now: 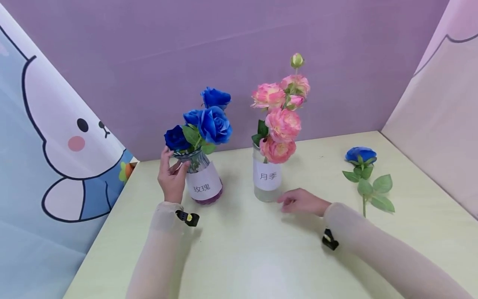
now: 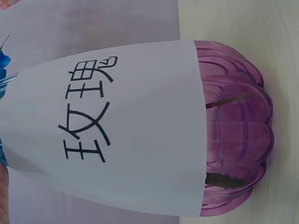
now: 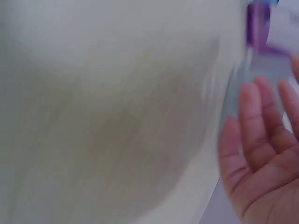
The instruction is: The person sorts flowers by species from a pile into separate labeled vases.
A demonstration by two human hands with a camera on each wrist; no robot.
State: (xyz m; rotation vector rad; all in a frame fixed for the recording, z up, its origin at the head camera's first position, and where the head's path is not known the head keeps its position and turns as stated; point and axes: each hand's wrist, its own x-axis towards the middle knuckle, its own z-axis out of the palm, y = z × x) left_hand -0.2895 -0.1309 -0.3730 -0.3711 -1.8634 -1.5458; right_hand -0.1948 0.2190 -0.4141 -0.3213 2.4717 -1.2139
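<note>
My left hand is at the neck of a glass vase with a purple base and a white paper label, thumb in front and fingers curved at the left of the rim. Several blue roses stand in it, the darkest beside my fingertips. In the left wrist view the label fills the middle, and purple glass shows stem ends. My right hand, fingers loosely bent and holding nothing, is beside the base of a clear glass vase of pink flowers. The right wrist view is blurred around that hand.
A single blue rose with green leaves lies on the right of the pale table. Behind the vases rises a purple backdrop. A cartoon-printed cloth hangs at the left, a pale pink one at the right.
</note>
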